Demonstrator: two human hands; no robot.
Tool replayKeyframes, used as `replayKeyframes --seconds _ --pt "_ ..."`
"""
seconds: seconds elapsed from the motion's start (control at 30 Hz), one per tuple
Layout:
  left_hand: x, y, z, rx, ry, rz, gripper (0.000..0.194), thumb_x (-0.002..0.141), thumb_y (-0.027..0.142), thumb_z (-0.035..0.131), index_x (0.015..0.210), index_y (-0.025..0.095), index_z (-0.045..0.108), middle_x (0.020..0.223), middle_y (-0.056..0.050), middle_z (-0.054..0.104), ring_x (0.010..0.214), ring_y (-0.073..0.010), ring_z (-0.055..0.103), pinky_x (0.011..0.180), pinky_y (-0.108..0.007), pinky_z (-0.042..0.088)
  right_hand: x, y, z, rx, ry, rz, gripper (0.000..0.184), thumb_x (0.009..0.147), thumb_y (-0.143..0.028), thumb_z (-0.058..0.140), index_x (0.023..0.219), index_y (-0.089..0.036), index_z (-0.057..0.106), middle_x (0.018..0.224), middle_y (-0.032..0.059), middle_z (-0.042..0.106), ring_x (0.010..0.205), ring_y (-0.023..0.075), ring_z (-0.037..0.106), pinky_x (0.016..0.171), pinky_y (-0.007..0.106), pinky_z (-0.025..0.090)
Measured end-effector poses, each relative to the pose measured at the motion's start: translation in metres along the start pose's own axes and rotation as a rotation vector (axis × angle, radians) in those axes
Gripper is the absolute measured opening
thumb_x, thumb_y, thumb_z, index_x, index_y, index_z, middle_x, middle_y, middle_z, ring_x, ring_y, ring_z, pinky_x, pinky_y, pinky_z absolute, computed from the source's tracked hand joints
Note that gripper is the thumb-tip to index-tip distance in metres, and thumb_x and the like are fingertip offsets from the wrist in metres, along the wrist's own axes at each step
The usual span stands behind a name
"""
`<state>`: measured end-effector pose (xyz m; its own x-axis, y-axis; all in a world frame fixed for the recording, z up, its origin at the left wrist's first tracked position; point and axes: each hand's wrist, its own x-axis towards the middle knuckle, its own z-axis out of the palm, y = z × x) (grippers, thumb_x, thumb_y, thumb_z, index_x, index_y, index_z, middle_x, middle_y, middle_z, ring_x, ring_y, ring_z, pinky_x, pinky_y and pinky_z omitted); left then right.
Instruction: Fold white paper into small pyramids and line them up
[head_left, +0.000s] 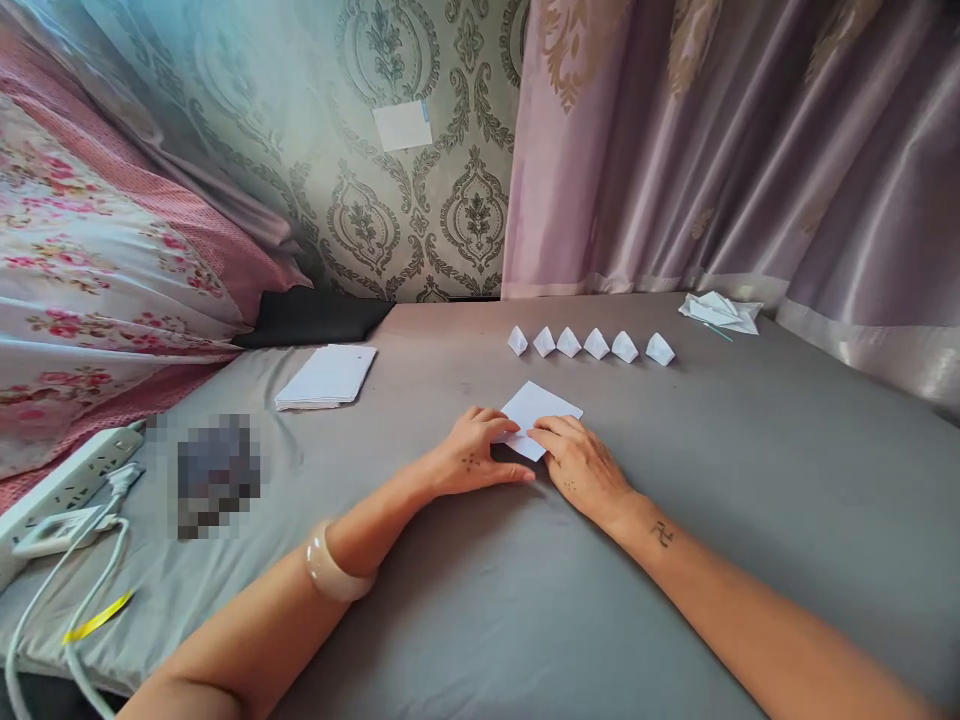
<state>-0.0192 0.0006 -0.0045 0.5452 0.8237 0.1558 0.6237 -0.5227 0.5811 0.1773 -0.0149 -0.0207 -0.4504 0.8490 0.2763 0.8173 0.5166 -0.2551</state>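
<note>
A small white sheet of paper lies on the grey bed cover in front of me. My left hand rests on its near left edge, fingers curled and pressing the paper down. My right hand lies flat on the sheet's near right corner, fingers together and pointing left. Both hands touch the paper and nearly meet over it. A pale bangle sits on my left wrist. Beyond the sheet stands a row of several small folded white paper pieces.
A stack of white paper sheets lies at the left. Crumpled paper scraps sit at the back right by the pink curtain. A white power strip with cables lies at the far left near floral bedding.
</note>
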Motion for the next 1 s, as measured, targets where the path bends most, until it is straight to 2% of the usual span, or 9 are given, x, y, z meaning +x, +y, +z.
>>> replayKeyframes --seconds 0.1,0.2,0.33,0.47,0.67,0.73,0.8,0.9,1.0 --pt "-0.004 -0.013 -0.003 0.112 -0.037 0.139 0.061 0.073 0.055 0.07 0.125 0.026 0.058 0.131 -0.011 0.058 0.127 -0.0302 0.046 0.106 -0.047 0.035 -0.002 0.005 -0.002 0.054 -0.021 0.003 0.046 0.082 0.001 0.04 0.108 -0.024 0.068 0.114 0.0055 0.065 0.108 0.0206 0.054 0.093 0.033 0.045" --pt "-0.002 -0.027 -0.006 0.175 -0.029 0.2 0.039 0.088 0.03 0.056 0.126 0.024 0.057 0.132 -0.009 0.059 0.129 -0.0255 0.047 0.107 -0.043 0.037 -0.005 0.012 -0.004 0.125 -0.02 -0.027 0.052 0.079 0.003 0.037 0.112 -0.024 0.067 0.118 0.0044 0.064 0.112 0.02 0.054 0.093 0.033 0.047" --pt "0.0 -0.037 -0.01 0.208 -0.065 0.276 0.055 0.076 0.003 0.045 0.126 0.019 0.058 0.135 -0.009 0.057 0.129 -0.021 0.049 0.107 -0.036 0.04 -0.005 0.023 -0.005 0.232 -0.033 -0.185 0.058 0.078 0.005 0.034 0.116 -0.025 0.066 0.12 0.0041 0.064 0.113 0.0181 0.055 0.091 0.033 0.049" --pt "-0.004 -0.033 -0.01 0.273 -0.113 0.323 0.059 0.072 0.0 0.041 0.125 0.02 0.059 0.136 -0.005 0.057 0.129 -0.0198 0.049 0.108 -0.035 0.041 -0.005 0.029 -0.01 0.21 -0.048 -0.243 0.054 0.076 0.004 0.039 0.117 -0.022 0.063 0.121 0.0071 0.063 0.114 0.0213 0.055 0.09 0.036 0.051" --pt "-0.008 -0.019 -0.004 0.284 -0.081 0.322 0.043 0.081 0.006 0.042 0.116 0.018 0.063 0.123 -0.007 0.065 0.113 -0.0223 0.059 0.094 -0.034 0.048 -0.009 0.03 -0.024 0.147 -0.097 -0.193 0.036 0.078 -0.001 0.048 0.098 -0.021 0.069 0.114 0.0071 0.064 0.105 0.023 0.058 0.084 0.036 0.051" --pt "-0.007 -0.013 -0.002 0.231 -0.029 0.263 0.032 0.088 0.013 0.044 0.108 0.02 0.067 0.112 -0.007 0.068 0.103 -0.0211 0.062 0.089 -0.034 0.048 -0.009 0.028 -0.027 0.161 -0.119 -0.151 0.024 0.085 -0.011 0.052 0.094 -0.023 0.071 0.108 0.0052 0.066 0.098 0.0217 0.059 0.08 0.035 0.051" --pt "-0.005 -0.009 0.002 0.152 0.054 0.123 0.024 0.091 0.023 0.047 0.097 0.019 0.071 0.105 -0.007 0.067 0.094 -0.0199 0.062 0.084 -0.032 0.049 -0.008 0.026 -0.027 0.192 -0.11 -0.055 0.019 0.089 -0.021 0.052 0.09 -0.024 0.071 0.104 0.0033 0.066 0.094 0.0201 0.059 0.077 0.033 0.049" --pt "-0.001 -0.006 0.006 0.034 0.16 -0.142 0.025 0.088 0.035 0.054 0.082 0.017 0.072 0.1 -0.009 0.063 0.09 -0.0201 0.06 0.078 -0.032 0.05 -0.005 0.025 -0.022 0.274 -0.05 0.122 0.024 0.092 -0.028 0.049 0.081 -0.024 0.07 0.103 0.0014 0.065 0.093 0.0176 0.059 0.078 0.031 0.048" --pt "0.001 -0.008 0.008 -0.006 0.228 -0.286 0.03 0.085 0.039 0.058 0.069 0.016 0.067 0.099 -0.009 0.06 0.095 -0.0231 0.058 0.082 -0.037 0.049 -0.002 0.026 -0.015 0.317 0.012 0.274 0.032 0.091 -0.034 0.049 0.066 -0.021 0.065 0.102 0.0014 0.064 0.084 0.0149 0.061 0.073 0.029 0.047"
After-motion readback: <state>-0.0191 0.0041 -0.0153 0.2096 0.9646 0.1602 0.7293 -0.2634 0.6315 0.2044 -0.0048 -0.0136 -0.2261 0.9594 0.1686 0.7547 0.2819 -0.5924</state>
